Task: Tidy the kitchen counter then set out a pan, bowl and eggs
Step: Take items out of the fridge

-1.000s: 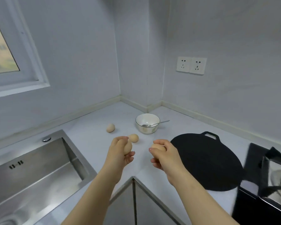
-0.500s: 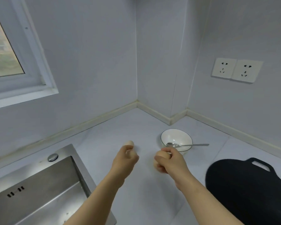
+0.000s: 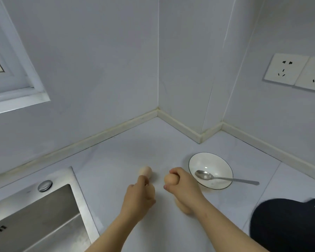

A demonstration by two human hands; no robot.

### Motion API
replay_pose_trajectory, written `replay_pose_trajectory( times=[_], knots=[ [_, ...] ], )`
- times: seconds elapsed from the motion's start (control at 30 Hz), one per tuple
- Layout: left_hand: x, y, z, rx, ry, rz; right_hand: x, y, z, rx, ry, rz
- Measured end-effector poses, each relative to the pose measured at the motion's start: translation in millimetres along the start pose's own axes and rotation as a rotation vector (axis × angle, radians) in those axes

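The sink (image 3: 44, 220) had slid to the lower left of my view as I leaned in over the worktop (image 3: 116, 157), and both my hands had travelled forward and down with their eggs. My left hand (image 3: 140, 199) reached in from the bottom edge, forearm slanting up and rightward, back of the hand toward me, fingers curled under. Just past its fingertips sat a pale egg (image 3: 145, 171), low against the worktop. Whether my left grip pinched it or had just let it go there I cannot tell, since my own knuckles hid the contact.

Beside it my right hand (image 3: 185, 186) was held a little higher, its grip clenched round a browner egg (image 3: 170, 179) that poked out at the left side of the fist. A blurred pale lump (image 3: 185, 208) showed under that wrist, maybe another egg.

Just right of the fist stood the bowl (image 3: 213, 160), upright, with a spoon (image 3: 225, 178) lying in it, handle out over the rim to the right. The pan (image 3: 287, 228) lay well apart at the lower right.

I judged the setting-out nearly finished: pan and bowl were placed, and only the eggs in hand wanted laying down beside the bowl.
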State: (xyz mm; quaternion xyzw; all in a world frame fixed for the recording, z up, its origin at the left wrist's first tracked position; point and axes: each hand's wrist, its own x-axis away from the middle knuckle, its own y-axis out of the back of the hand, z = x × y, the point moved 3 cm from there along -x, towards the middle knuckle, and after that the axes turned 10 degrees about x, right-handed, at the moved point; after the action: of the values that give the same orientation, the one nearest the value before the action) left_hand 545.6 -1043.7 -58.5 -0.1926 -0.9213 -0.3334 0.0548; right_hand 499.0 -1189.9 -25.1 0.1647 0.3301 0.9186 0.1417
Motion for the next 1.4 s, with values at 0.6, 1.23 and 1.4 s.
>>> replay_pose_trajectory(
  times=[0.6, 1.23, 1.4],
  knots=[
    [-29, -17, 0, -0.258, -0.274, 0.063, -54, -21, -29, 0.278, -0.022, 0.073],
    [-8, 3, -6, -0.153, -0.261, -0.045, -35, -8, 2, 0.205, 0.041, 0.083],
    [0, 21, -22, -0.063, -0.274, -0.1, -22, 5, 14, 0.084, 0.063, 0.035]
  ],
)
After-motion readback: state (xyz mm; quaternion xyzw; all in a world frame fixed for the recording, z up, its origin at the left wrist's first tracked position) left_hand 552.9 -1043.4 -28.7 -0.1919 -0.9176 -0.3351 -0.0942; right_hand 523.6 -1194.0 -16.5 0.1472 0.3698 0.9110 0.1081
